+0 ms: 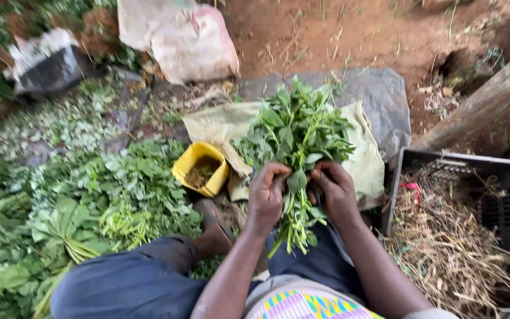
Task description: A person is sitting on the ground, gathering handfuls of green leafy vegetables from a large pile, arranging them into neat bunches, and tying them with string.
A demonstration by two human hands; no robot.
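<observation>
A bunch of green leafy stalks (295,131) is held upright in front of me, leaves fanning away and cut stem ends pointing toward my lap. My left hand (267,194) wraps the left side of the stems where they gather. My right hand (333,190) grips the right side of the same bundle, fingers curled in against the stalks. Both hands meet at the waist of the bunch, above my knees in dark trousers.
A yellow tub (200,169) with brown bits stands left of the bunch on a pale sack (364,162). Heaps of loose greens (78,207) cover the ground at left. A dark crate (473,171) of dry straw sits at right. White sacks (178,35) lie on red soil beyond.
</observation>
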